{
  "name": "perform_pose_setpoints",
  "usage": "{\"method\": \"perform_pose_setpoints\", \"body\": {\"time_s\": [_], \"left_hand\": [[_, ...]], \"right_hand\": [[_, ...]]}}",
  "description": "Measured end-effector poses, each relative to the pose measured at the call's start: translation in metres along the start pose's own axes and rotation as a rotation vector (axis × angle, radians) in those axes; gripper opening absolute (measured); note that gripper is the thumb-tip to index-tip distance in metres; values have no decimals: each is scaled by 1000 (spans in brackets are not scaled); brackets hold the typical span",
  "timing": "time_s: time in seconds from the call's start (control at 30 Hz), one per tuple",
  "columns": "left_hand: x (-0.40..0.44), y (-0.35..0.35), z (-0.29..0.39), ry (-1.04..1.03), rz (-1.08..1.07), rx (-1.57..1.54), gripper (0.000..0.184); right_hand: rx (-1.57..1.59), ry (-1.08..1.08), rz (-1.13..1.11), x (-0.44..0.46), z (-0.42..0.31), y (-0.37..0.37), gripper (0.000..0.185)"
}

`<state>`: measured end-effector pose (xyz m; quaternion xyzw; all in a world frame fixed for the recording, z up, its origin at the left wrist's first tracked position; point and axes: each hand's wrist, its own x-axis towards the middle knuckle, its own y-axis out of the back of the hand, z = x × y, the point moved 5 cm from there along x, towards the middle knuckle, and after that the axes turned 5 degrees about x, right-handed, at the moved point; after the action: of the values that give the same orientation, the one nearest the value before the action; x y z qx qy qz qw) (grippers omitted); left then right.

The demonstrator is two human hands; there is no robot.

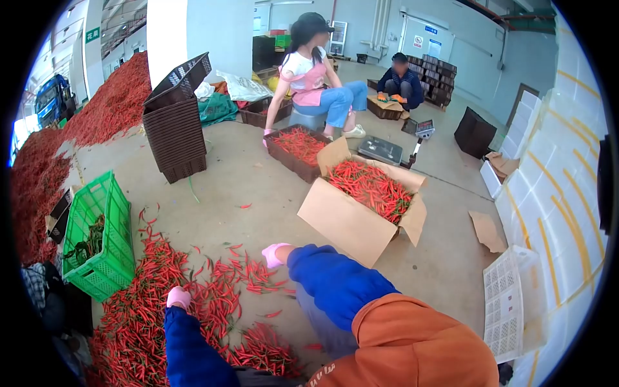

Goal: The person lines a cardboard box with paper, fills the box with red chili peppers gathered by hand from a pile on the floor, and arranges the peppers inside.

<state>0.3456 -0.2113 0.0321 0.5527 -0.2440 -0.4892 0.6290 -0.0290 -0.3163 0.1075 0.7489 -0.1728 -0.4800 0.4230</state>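
My left hand point(179, 297), in a pink glove, is low over the heap of red chili peppers point(145, 277) on the floor. Its fingers look curled in, and whatever they hold is hidden. My right hand point(276, 255), also gloved in pink, is beside the thinner scatter of chilies, left of an open cardboard box point(351, 222). The back of the glove shows, but its fingers are too hidden to judge. Red chilies point(371, 187) fill the box, whose flaps stand outward. More loose chilies point(264, 348) lie near my knees.
A green crate point(119, 242) with some stems inside stands at the left. Stacked brown crates point(174, 138) rise behind the heap. A seated co-worker point(316, 77) touches a crate of chilies point(298, 147) by a scale point(380, 149). White boxes point(554, 193) line the right; another person point(400, 84) crouches behind.
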Motion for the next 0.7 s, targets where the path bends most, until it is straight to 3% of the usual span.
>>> {"method": "perform_pose_setpoints", "body": {"time_s": [0.7], "left_hand": [[-6, 9, 10, -8, -12, 19, 28]], "right_hand": [[40, 56, 92, 20, 11, -7, 36]]}}
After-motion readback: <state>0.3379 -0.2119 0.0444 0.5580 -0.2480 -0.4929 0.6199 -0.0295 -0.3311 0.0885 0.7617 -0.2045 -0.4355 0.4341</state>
